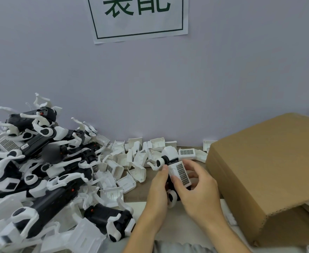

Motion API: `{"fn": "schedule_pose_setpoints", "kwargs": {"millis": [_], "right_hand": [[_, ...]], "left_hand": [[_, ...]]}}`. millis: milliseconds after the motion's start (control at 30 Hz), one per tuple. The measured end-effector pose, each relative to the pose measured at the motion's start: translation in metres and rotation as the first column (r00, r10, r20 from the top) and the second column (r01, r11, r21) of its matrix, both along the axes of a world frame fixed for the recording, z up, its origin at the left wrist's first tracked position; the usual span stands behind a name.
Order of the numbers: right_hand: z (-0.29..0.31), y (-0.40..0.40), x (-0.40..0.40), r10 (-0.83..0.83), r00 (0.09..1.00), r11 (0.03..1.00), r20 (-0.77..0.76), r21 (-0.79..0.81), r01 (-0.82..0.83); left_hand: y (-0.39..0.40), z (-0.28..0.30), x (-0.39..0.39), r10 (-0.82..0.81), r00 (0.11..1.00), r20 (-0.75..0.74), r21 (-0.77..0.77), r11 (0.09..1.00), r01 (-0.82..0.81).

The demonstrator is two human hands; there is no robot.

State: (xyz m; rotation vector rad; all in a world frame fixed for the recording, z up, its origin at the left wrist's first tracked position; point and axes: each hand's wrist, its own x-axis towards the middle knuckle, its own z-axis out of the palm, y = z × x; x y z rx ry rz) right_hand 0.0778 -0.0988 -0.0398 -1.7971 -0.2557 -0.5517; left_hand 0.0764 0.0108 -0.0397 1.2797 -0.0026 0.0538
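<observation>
In the head view, just above the desk [139, 195], between a pile of black-and-white toy bodies [40, 170] and a cardboard box [268, 170], the left hand [156, 190] has its grip curled round one toy body [162, 162], while the right hand [197, 190] has its grip pinching a white grille cover [182, 173] against it.

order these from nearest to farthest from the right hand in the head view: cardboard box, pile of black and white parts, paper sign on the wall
From the right hand, which pinches a grilled white cover:
1. cardboard box, just to its right.
2. pile of black and white parts, across on the left.
3. paper sign, high on the wall behind.
</observation>
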Motion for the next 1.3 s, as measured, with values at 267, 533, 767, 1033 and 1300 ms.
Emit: {"fn": "schedule_pose_setpoints", "kwargs": {"millis": [267,533,767,1033,1300], "right_hand": [[0.001,0.000,0.000,-0.018,1.000,0.998,0.013,-0.052,0.019],[0.003,0.004,-0.005,0.031,0.997,0.996,0.076,-0.089,-0.024],[0.001,0.000,0.002,0.143,0.970,0.957,-0.194,0.276,-0.086],[0.004,-0.003,0.006,0.158,0.963,0.902,-0.219,0.430,-0.050],[0.009,-0.002,0.000,0.314,0.915,0.871,-0.253,0.461,-0.171]], "left_hand": [[0.002,-0.005,0.002,-0.037,0.991,0.128,0.097,0.995,0.024],[0.004,-0.001,0.001,0.019,0.999,0.030,-0.024,1.000,-0.018],[0.001,0.003,-0.003,-0.022,0.999,-0.041,-0.089,0.996,0.018],[0.001,0.007,-0.003,0.024,1.000,0.010,-0.014,1.000,-0.024],[0.001,0.008,-0.002,0.077,0.990,0.121,0.017,0.997,-0.080]]}}
